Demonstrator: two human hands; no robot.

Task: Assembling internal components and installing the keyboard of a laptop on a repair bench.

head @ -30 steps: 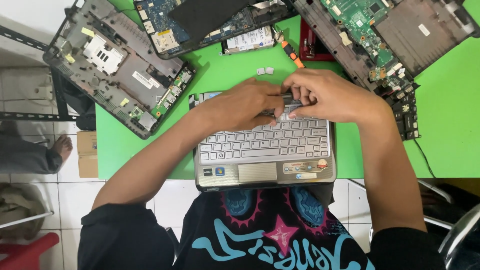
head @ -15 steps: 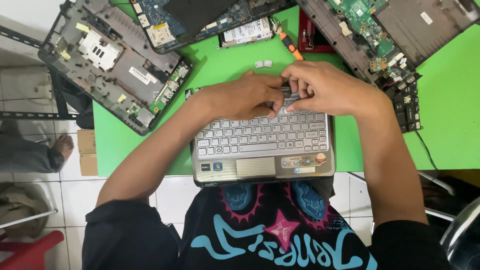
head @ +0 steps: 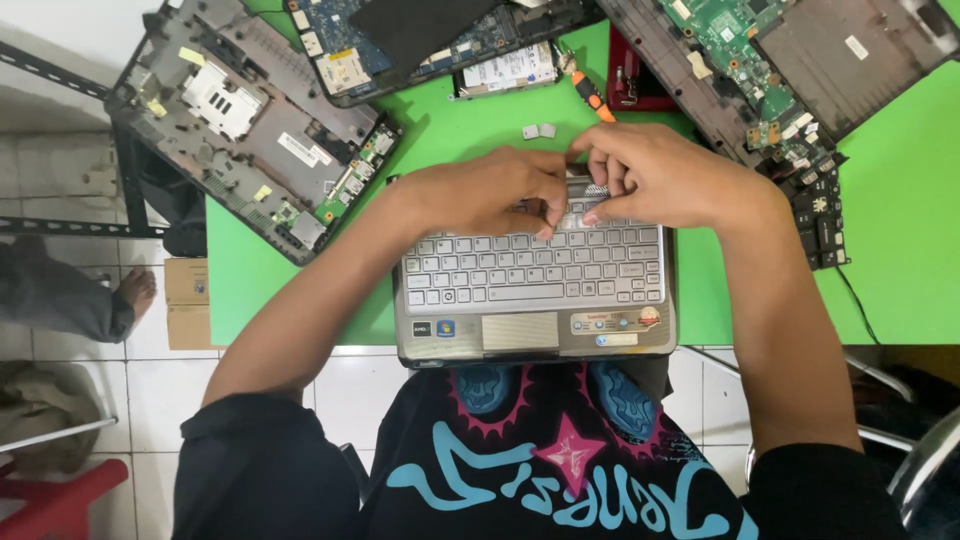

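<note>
A silver laptop base [head: 535, 330] with a grey keyboard [head: 535, 268] lies at the near edge of the green table [head: 900, 270]. My left hand [head: 485, 195] and my right hand [head: 660, 175] rest together over the strip above the keyboard's top row. The fingertips of both press on a small silver part [head: 590, 190] there. What exactly the fingers pinch is hidden under them. Two small grey pieces [head: 540, 131] lie loose on the table just beyond my hands.
Opened laptop chassis lie around: one at the left [head: 250, 120], one at the top [head: 400, 45], one with a green board at the right [head: 790, 70]. A hard drive [head: 505, 70], an orange-handled screwdriver [head: 590, 95], a person's bare foot [head: 135, 290] on the tiled floor.
The view has shifted slightly. Both hands stay at the top edge of the keyboard, with only small finger movements.
</note>
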